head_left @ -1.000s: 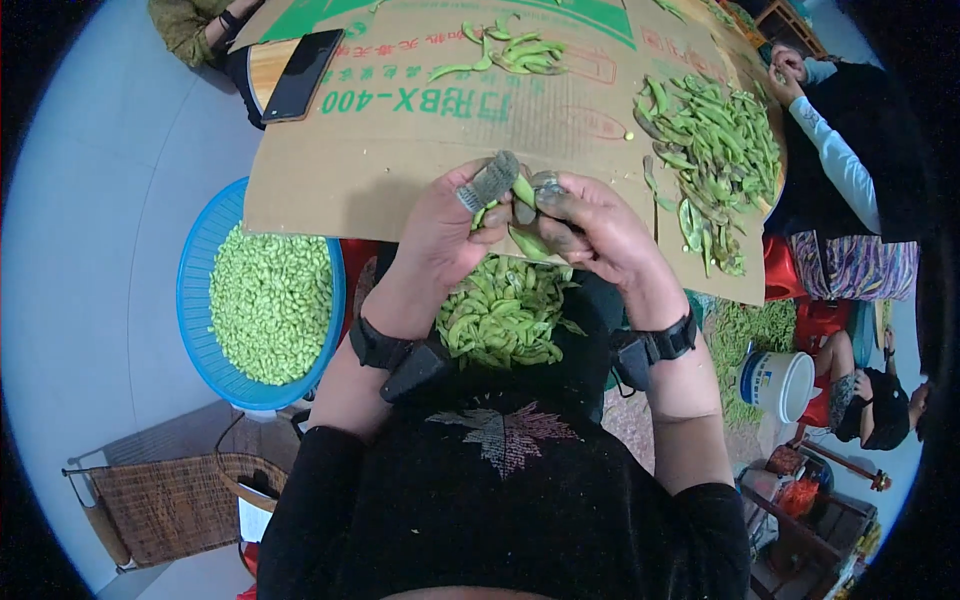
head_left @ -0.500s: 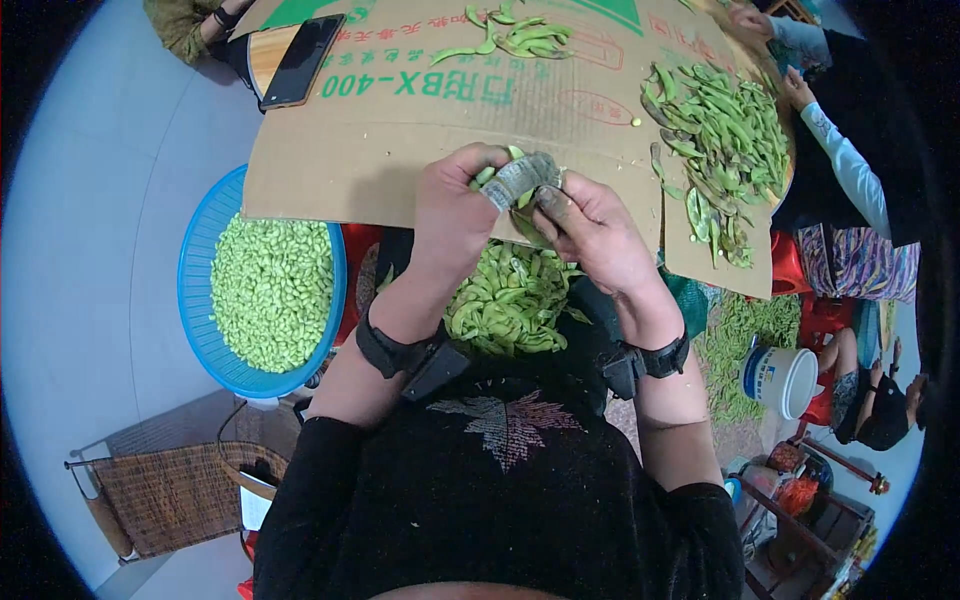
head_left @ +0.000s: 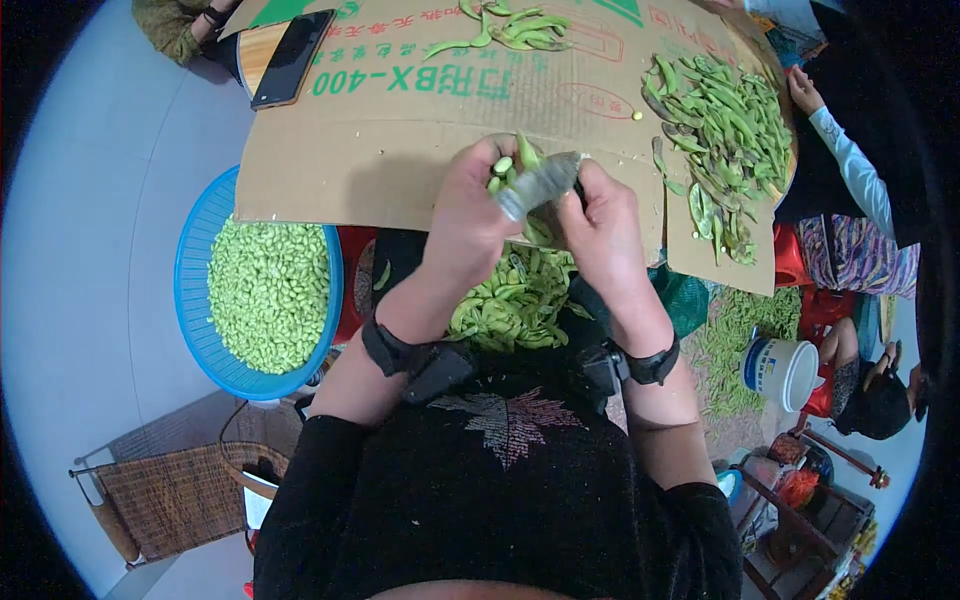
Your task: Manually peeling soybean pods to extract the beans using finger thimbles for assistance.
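I see the person's L hand (head_left: 468,200) curled in tight w/ small oval green beans (head_left: 502,165) & a long green pod (head_left: 527,150), over the flat brown cardboard's (head_left: 340,170) near edge. The R hand (head_left: 613,218) is bent in close by, but can't tell what its fingertips hold. Round blue plastic basket (head_left: 192,300) w/ more beans sits left.

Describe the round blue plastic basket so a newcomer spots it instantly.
Start at the large brown cardboard sheet and go to its near left corner. Right by it is the round blue plastic basket, holding loose pale green shelled beans. Its blue colour and heap of beans set it apart from the brown woven panel lower in the picture.
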`<state>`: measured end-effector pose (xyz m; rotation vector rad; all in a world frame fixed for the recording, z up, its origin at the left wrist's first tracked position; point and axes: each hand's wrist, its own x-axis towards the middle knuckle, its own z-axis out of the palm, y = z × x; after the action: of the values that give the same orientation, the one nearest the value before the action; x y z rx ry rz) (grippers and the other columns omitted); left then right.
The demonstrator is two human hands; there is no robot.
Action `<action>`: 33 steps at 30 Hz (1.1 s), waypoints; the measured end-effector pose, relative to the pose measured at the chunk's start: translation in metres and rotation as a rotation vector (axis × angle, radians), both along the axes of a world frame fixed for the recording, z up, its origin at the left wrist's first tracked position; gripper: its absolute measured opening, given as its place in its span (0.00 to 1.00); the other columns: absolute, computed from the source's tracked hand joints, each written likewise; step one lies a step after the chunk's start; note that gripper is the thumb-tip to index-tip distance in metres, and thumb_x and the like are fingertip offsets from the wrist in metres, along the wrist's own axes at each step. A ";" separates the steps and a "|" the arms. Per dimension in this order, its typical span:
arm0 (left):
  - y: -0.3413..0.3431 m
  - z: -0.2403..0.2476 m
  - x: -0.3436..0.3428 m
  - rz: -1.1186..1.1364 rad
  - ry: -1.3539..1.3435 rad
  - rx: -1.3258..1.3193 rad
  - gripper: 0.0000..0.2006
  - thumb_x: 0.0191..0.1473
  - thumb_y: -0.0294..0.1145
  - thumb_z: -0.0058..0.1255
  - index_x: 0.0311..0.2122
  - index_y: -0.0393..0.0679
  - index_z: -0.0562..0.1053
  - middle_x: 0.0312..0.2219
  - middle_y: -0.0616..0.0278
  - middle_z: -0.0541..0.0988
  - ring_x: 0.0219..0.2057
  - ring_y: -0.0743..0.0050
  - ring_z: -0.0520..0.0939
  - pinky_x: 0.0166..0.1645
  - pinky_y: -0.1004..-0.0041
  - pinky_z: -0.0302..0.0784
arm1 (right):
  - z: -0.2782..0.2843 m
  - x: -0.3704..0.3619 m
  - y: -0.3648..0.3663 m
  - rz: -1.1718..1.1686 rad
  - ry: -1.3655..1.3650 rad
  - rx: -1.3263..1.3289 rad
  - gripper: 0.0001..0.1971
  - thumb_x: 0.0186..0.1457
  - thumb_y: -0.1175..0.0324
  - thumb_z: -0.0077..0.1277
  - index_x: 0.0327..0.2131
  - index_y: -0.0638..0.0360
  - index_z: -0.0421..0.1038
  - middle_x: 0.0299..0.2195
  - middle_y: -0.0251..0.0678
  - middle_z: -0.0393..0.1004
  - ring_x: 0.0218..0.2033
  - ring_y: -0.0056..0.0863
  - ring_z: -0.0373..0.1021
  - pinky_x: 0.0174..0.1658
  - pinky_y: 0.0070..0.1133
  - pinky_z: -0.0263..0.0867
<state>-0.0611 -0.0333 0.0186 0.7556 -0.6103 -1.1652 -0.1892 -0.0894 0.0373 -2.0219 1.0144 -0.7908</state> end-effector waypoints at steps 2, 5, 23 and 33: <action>-0.001 0.001 0.000 -0.009 -0.019 -0.010 0.21 0.36 0.13 0.42 0.40 0.38 0.70 0.32 0.67 0.73 0.26 0.87 0.71 0.30 0.86 0.67 | -0.006 0.002 0.001 -0.003 -0.014 -0.034 0.05 0.52 0.74 0.45 0.26 0.66 0.66 0.14 0.36 0.65 0.16 0.20 0.61 0.21 0.24 0.60; 0.002 -0.002 0.010 -0.031 -0.095 0.018 0.24 0.36 0.13 0.42 0.44 0.37 0.69 0.34 0.66 0.74 0.30 0.84 0.73 0.34 0.84 0.69 | -0.005 0.001 -0.005 0.099 -0.237 0.276 0.06 0.54 0.71 0.45 0.28 0.65 0.67 0.15 0.28 0.64 0.17 0.16 0.60 0.20 0.20 0.58; 0.004 -0.001 0.010 0.301 -1.277 -0.383 0.26 0.38 0.18 0.50 0.48 0.45 0.68 0.25 0.56 0.73 0.25 0.56 0.74 0.30 0.68 0.72 | 0.015 0.014 -0.001 0.035 -0.829 1.066 0.04 0.53 0.74 0.41 0.33 0.57 0.65 0.16 0.22 0.60 0.10 0.08 0.50 0.11 0.09 0.45; 0.020 0.008 0.027 0.330 -0.006 0.065 0.14 0.49 0.16 0.37 0.42 0.41 0.65 0.31 0.63 0.73 0.25 0.81 0.72 0.24 0.83 0.66 | 0.011 -0.003 -0.004 0.624 -0.425 0.941 0.09 0.52 0.68 0.49 0.37 0.58 0.70 0.27 0.29 0.72 0.22 0.13 0.66 0.25 0.13 0.63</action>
<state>-0.0338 -0.0131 0.0266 0.8787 -0.4337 -0.8820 -0.1920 -0.0936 0.0484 -1.1520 0.3354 -0.2749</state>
